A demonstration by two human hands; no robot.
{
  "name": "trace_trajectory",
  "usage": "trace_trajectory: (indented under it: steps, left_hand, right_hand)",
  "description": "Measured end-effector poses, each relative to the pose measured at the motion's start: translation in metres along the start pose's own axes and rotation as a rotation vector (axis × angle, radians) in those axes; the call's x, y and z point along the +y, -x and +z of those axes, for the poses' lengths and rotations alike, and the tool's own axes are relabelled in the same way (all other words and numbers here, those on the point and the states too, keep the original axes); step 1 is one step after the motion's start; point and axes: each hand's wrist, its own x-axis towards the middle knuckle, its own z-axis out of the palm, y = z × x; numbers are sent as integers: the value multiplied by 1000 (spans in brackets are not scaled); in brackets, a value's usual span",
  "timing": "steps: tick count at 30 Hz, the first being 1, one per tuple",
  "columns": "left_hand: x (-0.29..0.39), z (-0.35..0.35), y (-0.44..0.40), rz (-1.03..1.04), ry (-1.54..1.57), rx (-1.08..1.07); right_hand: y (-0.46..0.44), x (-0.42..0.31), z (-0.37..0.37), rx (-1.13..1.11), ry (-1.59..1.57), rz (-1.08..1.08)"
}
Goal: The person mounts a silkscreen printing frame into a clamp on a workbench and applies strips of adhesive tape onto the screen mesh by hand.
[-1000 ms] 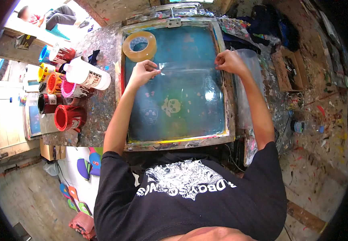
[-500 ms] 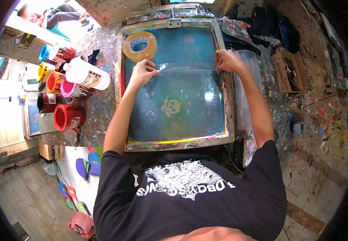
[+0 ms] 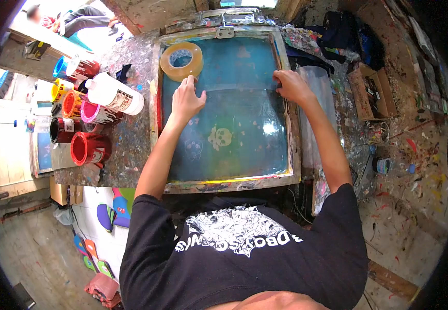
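Note:
A wooden-framed printing screen [image 3: 244, 57] with blue-green mesh lies in front of me, with a pale skull design [image 3: 220, 137] on it. My left hand [image 3: 186, 99] is over the screen's left side, thumb apart from the fingers, its fingertips just below a roll of clear tape [image 3: 196, 67]. My right hand [image 3: 292, 87] is at the right frame edge, fingers curled and pinched at the end of a faint strip of clear tape [image 3: 239, 89]. That strip runs across the mesh between the hands.
Open paint pots [image 3: 90, 148] and a white bottle [image 3: 115, 95] stand left on the paint-stained table [image 3: 131, 134]. A metal hinge clamp [image 3: 225, 32] holds the screen's far edge. Right of it are a clear plastic sheet [image 3: 317, 103] and a cardboard box [image 3: 368, 95]. Another person sits far left.
My left hand has loosened its pinch on the tape strip, the thumb now apart from the fingers. The strip looks flatter on the mesh. My right hand has shifted only slightly.

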Motion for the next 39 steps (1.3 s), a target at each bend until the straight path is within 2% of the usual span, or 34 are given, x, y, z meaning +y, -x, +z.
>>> trace_trajectory:
  steps: [5,7,10,13,23,25,27,31,32,34,39]
  left_hand:
    - [3,0,-2,78,-81,18]
    - [5,3,-8,303,-130,25]
    - [8,2,-17,385,-52,-83]
    - [13,1,-18,356,84,-129]
    - [5,5,-22,376,81,-154]
    - [10,7,-22,294,55,-167]
    - [10,6,-24,304,65,-181]
    - [5,3,-24,279,100,-197]
    - [4,3,-24,279,98,-197]
    - [2,2,-21,377,129,-182]
    - [3,-3,-10,419,140,-162]
  right_hand:
    - [-3,0,3,-10,64,7]
    - [-4,-1,6,-8,91,-19]
    - [-2,0,10,12,103,-72]
    - [-1,-2,9,35,116,-58]
    - [2,-7,9,38,36,-34]
    - [3,-4,10,25,35,-4]
    - [5,0,15,90,92,-83]
    - [11,-4,16,48,224,-62]
    - [16,-6,17,118,226,-71]
    - [23,-12,16,186,226,-83]
    - [35,-25,4,200,221,-9]
